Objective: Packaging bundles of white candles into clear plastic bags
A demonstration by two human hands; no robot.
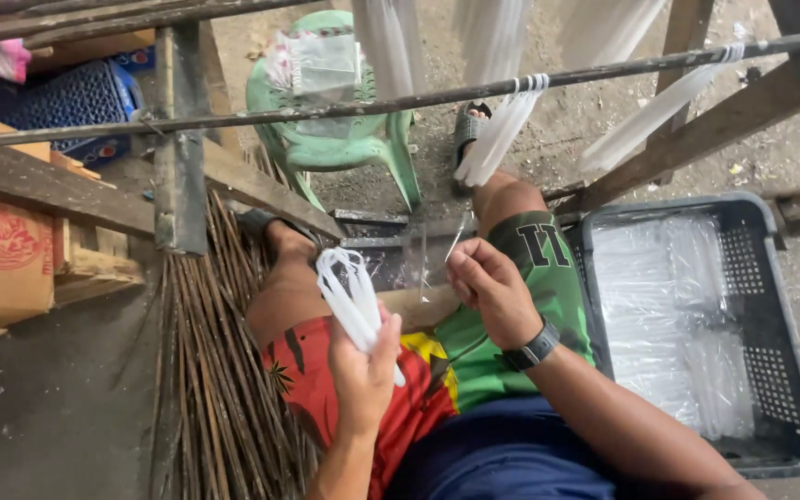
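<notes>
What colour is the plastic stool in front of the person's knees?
The plastic stool is pale green, shown in the head view.

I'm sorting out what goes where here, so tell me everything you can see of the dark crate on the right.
The dark crate is a grey-black rectangular bin that looks like plastic, with perforated walls and a thick rim. It sits upright on the ground at the person's right side, against the green shorts leg. Clear plastic sheeting lines the inside, holding what seem to be translucent white sticks. Neither hand touches it.
</notes>
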